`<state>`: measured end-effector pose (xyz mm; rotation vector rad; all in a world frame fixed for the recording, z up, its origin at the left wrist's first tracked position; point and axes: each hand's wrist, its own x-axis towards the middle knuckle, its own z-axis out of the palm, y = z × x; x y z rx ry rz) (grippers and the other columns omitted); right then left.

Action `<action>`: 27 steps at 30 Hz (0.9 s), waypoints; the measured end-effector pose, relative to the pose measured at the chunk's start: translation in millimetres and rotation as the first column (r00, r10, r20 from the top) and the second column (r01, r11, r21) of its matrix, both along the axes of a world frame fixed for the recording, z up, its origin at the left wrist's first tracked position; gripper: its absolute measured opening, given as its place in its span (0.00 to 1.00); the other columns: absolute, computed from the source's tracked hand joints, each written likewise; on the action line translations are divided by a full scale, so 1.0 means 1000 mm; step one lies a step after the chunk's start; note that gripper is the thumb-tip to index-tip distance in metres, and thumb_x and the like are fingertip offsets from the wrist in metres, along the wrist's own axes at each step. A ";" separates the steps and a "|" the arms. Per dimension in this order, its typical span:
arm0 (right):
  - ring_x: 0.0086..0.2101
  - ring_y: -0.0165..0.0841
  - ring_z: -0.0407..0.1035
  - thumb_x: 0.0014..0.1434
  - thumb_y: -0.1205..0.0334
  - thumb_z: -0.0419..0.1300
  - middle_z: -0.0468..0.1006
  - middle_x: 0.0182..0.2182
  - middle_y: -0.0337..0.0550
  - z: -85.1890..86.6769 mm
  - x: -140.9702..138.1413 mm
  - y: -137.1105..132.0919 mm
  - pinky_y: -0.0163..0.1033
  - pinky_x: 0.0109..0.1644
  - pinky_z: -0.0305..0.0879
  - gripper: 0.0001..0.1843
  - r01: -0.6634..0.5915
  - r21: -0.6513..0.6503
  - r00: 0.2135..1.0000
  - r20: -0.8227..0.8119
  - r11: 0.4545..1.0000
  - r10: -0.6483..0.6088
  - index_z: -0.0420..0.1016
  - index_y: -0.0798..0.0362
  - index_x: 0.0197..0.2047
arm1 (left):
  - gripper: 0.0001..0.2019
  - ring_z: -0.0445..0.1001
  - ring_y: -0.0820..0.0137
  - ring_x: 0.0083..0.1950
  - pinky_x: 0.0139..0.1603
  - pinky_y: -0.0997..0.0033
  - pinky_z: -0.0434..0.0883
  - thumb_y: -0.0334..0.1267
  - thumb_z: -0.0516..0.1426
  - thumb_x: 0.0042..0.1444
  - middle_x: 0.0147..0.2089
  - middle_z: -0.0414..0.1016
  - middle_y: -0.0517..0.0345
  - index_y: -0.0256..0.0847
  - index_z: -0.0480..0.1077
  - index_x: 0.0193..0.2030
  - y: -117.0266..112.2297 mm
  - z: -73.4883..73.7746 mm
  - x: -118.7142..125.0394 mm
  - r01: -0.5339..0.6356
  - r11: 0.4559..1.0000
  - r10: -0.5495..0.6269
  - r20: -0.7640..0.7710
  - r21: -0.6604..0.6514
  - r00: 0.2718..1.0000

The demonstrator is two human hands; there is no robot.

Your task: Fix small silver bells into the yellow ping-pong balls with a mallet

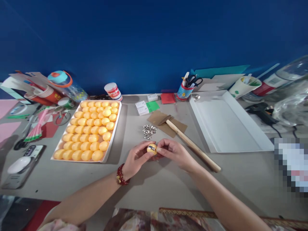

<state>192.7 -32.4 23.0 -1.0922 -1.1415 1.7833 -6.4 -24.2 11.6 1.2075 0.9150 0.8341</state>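
Observation:
Held up over the table is an orange ball [150,151], which looks like a table tennis ball, with shiny silver pieces across its middle. My left hand [137,157] is closed around it from the left, thumb on the near side. At the ball's right edge, the thumb and index finger of my right hand [174,154] are pinched together and touch it; whether a small piece is between them is hidden. Just beyond my hands lies a pile of small silver metal pieces [149,131]. A wooden-handled hammer [192,144] rests to the right, its head on brown sandpaper-like sheets [157,117].
On the left stands a white box [111,141] filled with rows of orange balls. A white lid-like tray [231,125] lies on the right. A phone [24,166], a white jar [113,91], small white boxes [141,108] and a pen cup [184,92] surround the work area.

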 end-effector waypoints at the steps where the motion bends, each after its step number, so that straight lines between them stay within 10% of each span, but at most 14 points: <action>1: 0.34 0.34 0.75 0.58 0.47 0.64 0.79 0.32 0.42 0.000 0.000 0.000 0.40 0.42 0.69 0.17 0.001 0.005 1.000 0.001 1.000 -0.001 0.71 0.53 0.35 | 0.18 0.75 0.61 0.50 0.46 0.66 0.77 0.43 0.62 0.56 0.54 0.75 0.48 0.40 0.75 0.52 0.000 0.000 0.000 0.003 1.000 -0.003 0.001 0.002 1.000; 27: 0.32 0.35 0.74 0.58 0.47 0.64 0.78 0.32 0.42 0.014 -0.003 -0.002 0.40 0.39 0.71 0.15 0.164 0.145 0.978 0.105 0.976 -0.180 0.74 0.52 0.37 | 0.19 0.76 0.69 0.37 0.40 0.69 0.74 0.41 0.62 0.57 0.44 0.78 0.53 0.42 0.72 0.55 0.002 -0.005 -0.001 -0.005 0.998 0.016 0.153 -0.066 0.988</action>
